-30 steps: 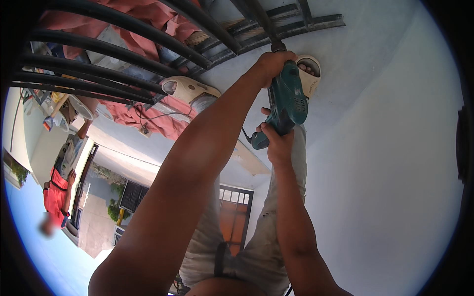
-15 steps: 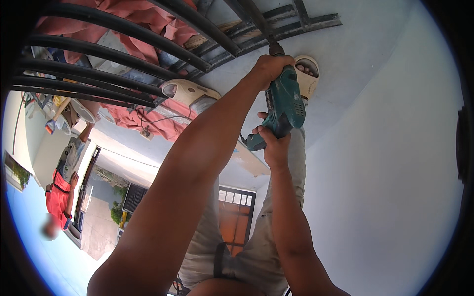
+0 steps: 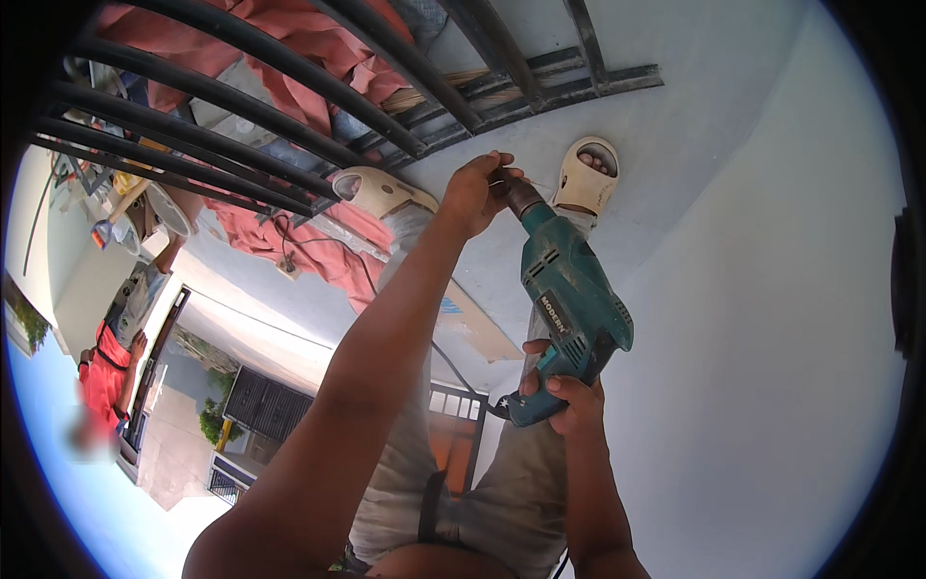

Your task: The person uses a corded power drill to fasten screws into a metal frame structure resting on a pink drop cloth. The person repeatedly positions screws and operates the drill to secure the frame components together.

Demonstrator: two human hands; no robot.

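1. Now you are holding a green drill (image 3: 569,289) in the air above the floor (image 3: 666,135), apart from the near edge of the black metal frame (image 3: 415,66).
2. Your right hand (image 3: 579,405) is gripping the drill's handle, fingers wrapping around it.
3. Your left hand (image 3: 473,198) is bending its fingers at the chuck (image 3: 529,205); whether they are pinching the bit, I cannot tell.
4. The drill is pointing its chuck end toward the frame's near edge.
5. A dark cord (image 3: 449,365) is running from the handle's bottom end.
6. You are wearing beige sandals (image 3: 586,176), the left one resting near the frame's edge.
7. Red cloth (image 3: 318,34) is showing between the frame's bars.
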